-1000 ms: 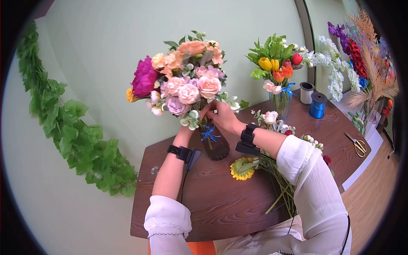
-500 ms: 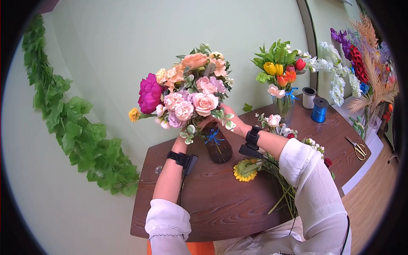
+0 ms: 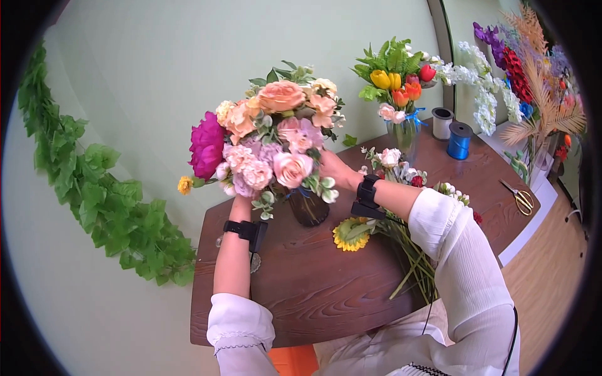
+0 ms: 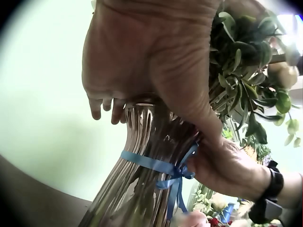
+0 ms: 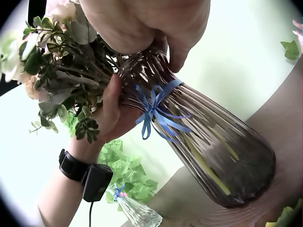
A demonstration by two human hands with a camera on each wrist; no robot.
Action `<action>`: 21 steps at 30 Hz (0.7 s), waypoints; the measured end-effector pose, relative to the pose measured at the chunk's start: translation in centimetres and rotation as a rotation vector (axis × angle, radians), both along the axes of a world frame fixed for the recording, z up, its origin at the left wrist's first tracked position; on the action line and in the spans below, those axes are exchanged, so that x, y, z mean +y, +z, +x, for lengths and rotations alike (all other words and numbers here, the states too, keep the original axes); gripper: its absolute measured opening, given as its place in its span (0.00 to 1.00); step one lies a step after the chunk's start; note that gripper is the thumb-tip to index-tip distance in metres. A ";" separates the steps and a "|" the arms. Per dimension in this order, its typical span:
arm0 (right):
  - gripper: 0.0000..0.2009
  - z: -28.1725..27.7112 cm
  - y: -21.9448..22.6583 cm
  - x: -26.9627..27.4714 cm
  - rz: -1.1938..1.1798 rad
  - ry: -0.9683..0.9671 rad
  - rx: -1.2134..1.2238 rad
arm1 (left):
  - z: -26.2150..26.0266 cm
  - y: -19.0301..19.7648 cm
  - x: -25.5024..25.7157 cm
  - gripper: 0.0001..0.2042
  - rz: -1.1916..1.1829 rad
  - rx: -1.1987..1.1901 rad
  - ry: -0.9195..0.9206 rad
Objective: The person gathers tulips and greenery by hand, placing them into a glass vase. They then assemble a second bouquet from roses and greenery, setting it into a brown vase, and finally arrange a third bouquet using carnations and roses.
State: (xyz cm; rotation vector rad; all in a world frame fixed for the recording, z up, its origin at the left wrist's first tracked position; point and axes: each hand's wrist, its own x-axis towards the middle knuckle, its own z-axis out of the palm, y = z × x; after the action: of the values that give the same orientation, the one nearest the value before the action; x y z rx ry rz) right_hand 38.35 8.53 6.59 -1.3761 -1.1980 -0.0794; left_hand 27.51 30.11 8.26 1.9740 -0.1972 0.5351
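A dark, ribbed glass vase with a blue ribbon bow round its neck stands near the back of the brown table. Peach, pink and lilac flowers fill it, with a magenta bloom at the left side. Stems show through the glass in the right wrist view. My left hand grips the neck just under the rim, its fingers reaching behind; blossoms hide most of it in the head view. My right hand holds the neck from the other side, close to the bow.
Right of the vase lie a sunflower and a bundle of loose stems. Behind them stand a tulip vase, a white spool and a blue ribbon spool. Scissors lie near the right edge. A leafy garland hangs left.
The flower heads have tipped lower and toward me, covering more of the vase's neck and the bow. Both hands stay at the neck. The head view has shifted slightly.
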 end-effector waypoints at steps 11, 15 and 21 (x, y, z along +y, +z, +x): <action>0.23 -1.3 0.8 -1.2 -0.048 0.156 0.322 | 0.4 -2.1 -1.5 0.28 -0.014 -0.054 0.062; 0.22 -2.7 1.2 -1.5 0.124 0.154 0.380 | 0.3 -3.8 -3.2 0.28 -0.025 -0.070 0.119; 0.21 -3.2 1.1 -1.8 0.071 -0.073 0.223 | 3.7 -5.9 -1.0 0.27 0.097 0.020 0.096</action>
State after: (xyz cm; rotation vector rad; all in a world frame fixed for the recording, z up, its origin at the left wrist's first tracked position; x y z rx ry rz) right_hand 35.15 6.75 7.65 -1.3283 -0.9509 -0.0187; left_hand 31.26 29.14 2.37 2.0905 -0.1180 0.5776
